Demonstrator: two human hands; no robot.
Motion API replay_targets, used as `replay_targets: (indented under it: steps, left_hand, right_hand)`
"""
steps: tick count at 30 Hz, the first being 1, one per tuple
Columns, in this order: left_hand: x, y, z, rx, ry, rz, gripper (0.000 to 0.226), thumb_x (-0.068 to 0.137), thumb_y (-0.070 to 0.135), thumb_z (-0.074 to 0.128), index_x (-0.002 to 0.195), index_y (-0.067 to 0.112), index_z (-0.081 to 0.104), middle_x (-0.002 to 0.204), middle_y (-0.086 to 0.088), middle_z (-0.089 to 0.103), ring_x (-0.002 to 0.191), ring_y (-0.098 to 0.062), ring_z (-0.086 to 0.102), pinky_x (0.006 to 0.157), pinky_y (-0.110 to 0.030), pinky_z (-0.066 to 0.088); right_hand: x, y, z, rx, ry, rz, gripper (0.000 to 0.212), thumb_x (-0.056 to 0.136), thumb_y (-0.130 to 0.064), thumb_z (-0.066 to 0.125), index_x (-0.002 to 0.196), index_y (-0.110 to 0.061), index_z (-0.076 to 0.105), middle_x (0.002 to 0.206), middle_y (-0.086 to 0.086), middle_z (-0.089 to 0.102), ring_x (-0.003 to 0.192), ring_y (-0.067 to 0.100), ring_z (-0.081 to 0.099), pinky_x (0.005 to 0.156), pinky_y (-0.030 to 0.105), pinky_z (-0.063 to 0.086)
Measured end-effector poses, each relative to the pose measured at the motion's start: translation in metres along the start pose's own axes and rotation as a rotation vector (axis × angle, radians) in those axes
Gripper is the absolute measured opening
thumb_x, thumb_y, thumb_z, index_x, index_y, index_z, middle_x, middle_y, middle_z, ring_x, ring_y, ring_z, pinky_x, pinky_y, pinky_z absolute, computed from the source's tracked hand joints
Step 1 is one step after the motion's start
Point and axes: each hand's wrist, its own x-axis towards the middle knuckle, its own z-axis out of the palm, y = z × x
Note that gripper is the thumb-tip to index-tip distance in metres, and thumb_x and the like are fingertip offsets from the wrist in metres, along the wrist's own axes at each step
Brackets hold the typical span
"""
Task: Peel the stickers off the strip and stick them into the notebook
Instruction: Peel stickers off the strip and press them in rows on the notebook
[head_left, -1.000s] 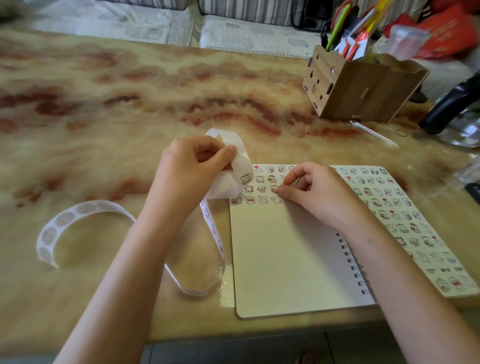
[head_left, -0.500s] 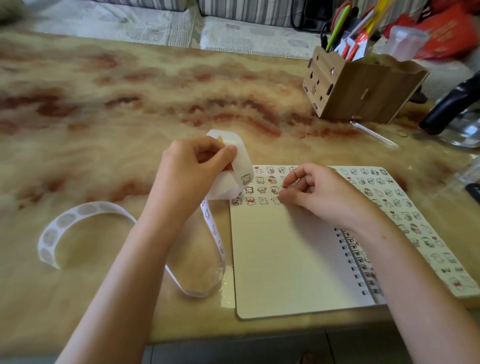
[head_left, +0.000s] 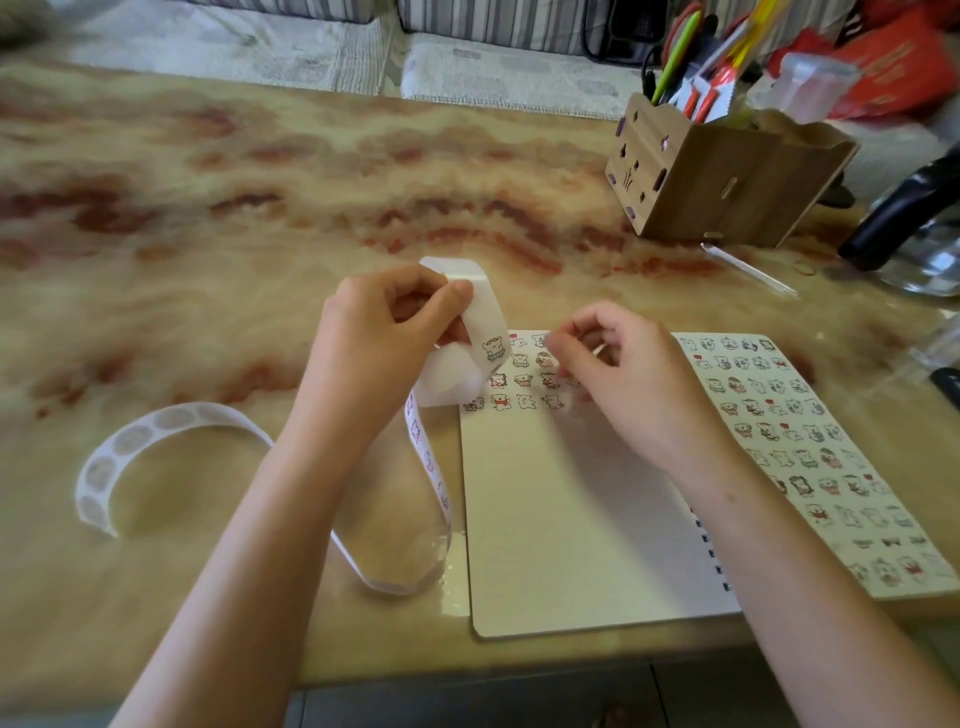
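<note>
My left hand (head_left: 384, 343) pinches the white sticker strip (head_left: 485, 312) just left of the notebook's top corner, with a cartoon sticker (head_left: 494, 347) showing on the bent part. The strip loops down over the table (head_left: 434, 467) towards me. The open spiral notebook (head_left: 561, 519) lies flat; its left page carries a few rows of stickers at the top, and its right page (head_left: 810, 441) is covered with them. My right hand (head_left: 639, 379) hovers over those top rows with curled fingers, its fingertips close to the strip. It is blurred, and nothing shows between its fingers.
A curl of used backing strip (head_left: 130, 441) lies on the marble table at the left. A wooden pen holder (head_left: 727, 182) stands at the back right with a clear stick (head_left: 748, 267) in front of it. A black-handled object (head_left: 904, 208) sits at the right edge.
My right hand has lifted off the left page, where it pressed on the sticker rows, and moved up and left towards the strip. My left hand has kept its grip and place.
</note>
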Motion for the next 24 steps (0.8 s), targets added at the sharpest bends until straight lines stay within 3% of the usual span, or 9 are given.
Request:
replay_targets:
  steps: [6, 10, 15, 19, 24]
  left_hand:
    - [-0.001, 0.001, 0.001, -0.029, -0.001, 0.018, 0.017, 0.091, 0.017, 0.061, 0.080, 0.007, 0.069, 0.062, 0.006, 0.066, 0.051, 0.006, 0.057, 0.052, -0.004, 0.038]
    - [0.000, -0.001, 0.000, -0.034, -0.004, 0.026, 0.017, 0.091, 0.021, 0.061, 0.077, 0.015, 0.069, 0.054, 0.014, 0.065, 0.053, 0.007, 0.059, 0.055, -0.004, 0.040]
    - [0.000, 0.001, 0.001, -0.018, -0.013, 0.017, 0.029, 0.092, 0.034, 0.057, 0.079, 0.013, 0.072, 0.063, 0.008, 0.069, 0.053, 0.006, 0.058, 0.052, -0.003, 0.037]
    - [-0.002, 0.002, 0.000, -0.034, -0.092, 0.020, 0.025, 0.090, 0.032, 0.060, 0.076, 0.015, 0.073, 0.068, 0.006, 0.072, 0.062, 0.003, 0.063, 0.059, -0.008, 0.042]
    - [-0.003, 0.000, -0.001, -0.009, -0.160, 0.031, 0.013, 0.085, 0.026, 0.067, 0.077, 0.016, 0.071, 0.068, 0.010, 0.072, 0.059, 0.005, 0.060, 0.059, -0.011, 0.040]
  right_hand:
    - [-0.006, -0.020, 0.005, 0.238, -0.020, -0.214, 0.006, 0.083, -0.020, 0.073, 0.082, -0.021, 0.067, 0.074, -0.014, 0.068, 0.066, 0.001, 0.054, 0.059, 0.016, 0.039]
    - [-0.007, -0.020, 0.009, 0.269, -0.035, -0.233, 0.014, 0.079, -0.014, 0.076, 0.081, -0.025, 0.067, 0.076, -0.010, 0.069, 0.067, 0.006, 0.057, 0.060, 0.021, 0.041]
    - [-0.007, -0.020, 0.009, 0.327, -0.005, -0.224, 0.012, 0.082, -0.009, 0.073, 0.082, -0.021, 0.070, 0.077, -0.005, 0.071, 0.071, 0.020, 0.063, 0.064, 0.032, 0.049]
    - [-0.005, -0.020, 0.009, 0.348, 0.016, -0.195, 0.012, 0.083, -0.010, 0.071, 0.083, -0.021, 0.070, 0.071, -0.009, 0.068, 0.064, 0.005, 0.057, 0.058, 0.019, 0.045]
    - [-0.005, -0.019, 0.009, 0.362, 0.017, -0.203, 0.011, 0.084, -0.008, 0.069, 0.084, -0.019, 0.070, 0.069, -0.011, 0.066, 0.063, 0.003, 0.056, 0.058, 0.016, 0.045]
